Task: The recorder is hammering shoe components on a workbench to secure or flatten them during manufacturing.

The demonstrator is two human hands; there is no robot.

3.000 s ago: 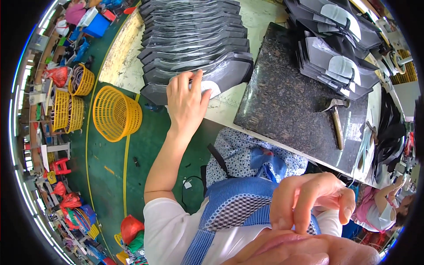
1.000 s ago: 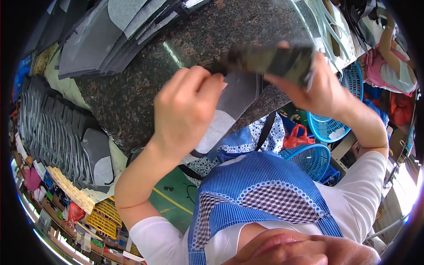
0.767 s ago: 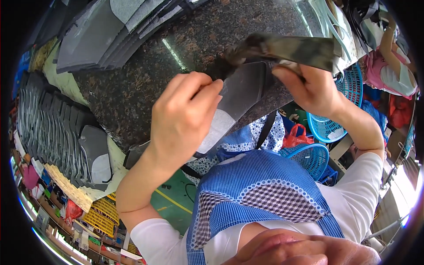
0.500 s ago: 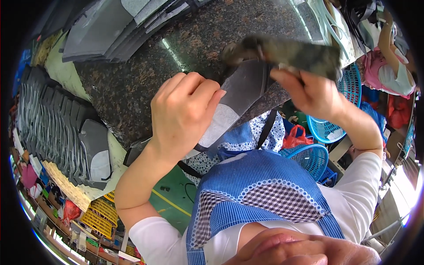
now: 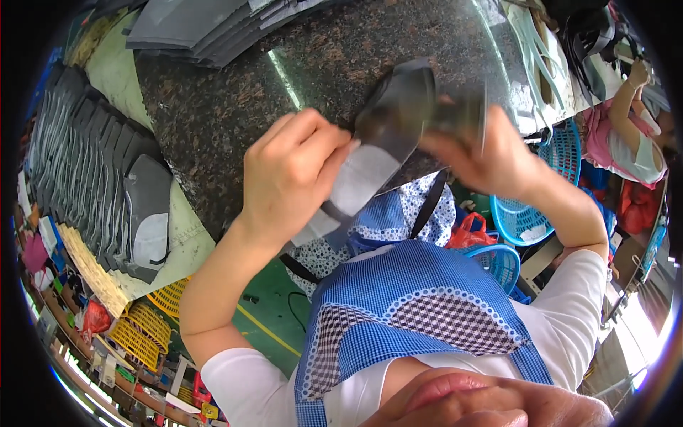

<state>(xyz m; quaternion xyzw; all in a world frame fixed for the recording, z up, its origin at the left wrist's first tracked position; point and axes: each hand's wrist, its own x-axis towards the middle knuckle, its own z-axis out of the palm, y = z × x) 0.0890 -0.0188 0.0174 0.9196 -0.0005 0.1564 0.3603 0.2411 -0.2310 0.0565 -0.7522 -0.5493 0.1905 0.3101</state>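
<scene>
A dark grey, curved sheet piece (image 5: 407,92) with a light grey patch lies over the near edge of the speckled stone slab. At its left edge my left hand (image 5: 292,167) is closed, thumb and fingers pinched on the piece. My right hand (image 5: 491,153) is wrapped round a dark, mottled tool (image 5: 459,117), smeared by motion, its exact kind unclear. The tool is at the piece's right side, and its blurred end passes over the piece's middle. Whether it touches the piece, I cannot tell.
A long row of similar grey pieces (image 5: 99,178) stands on the left; more lie stacked (image 5: 192,32) at the far left of the slab (image 5: 206,107). Pale straps (image 5: 530,53) hang at the far right. Blue baskets (image 5: 562,164) stand below right, near another person (image 5: 633,135).
The mottled tool has swung from above the piece down toward its middle and right side. The piece shows more of its far end; my left hand has hardly moved.
</scene>
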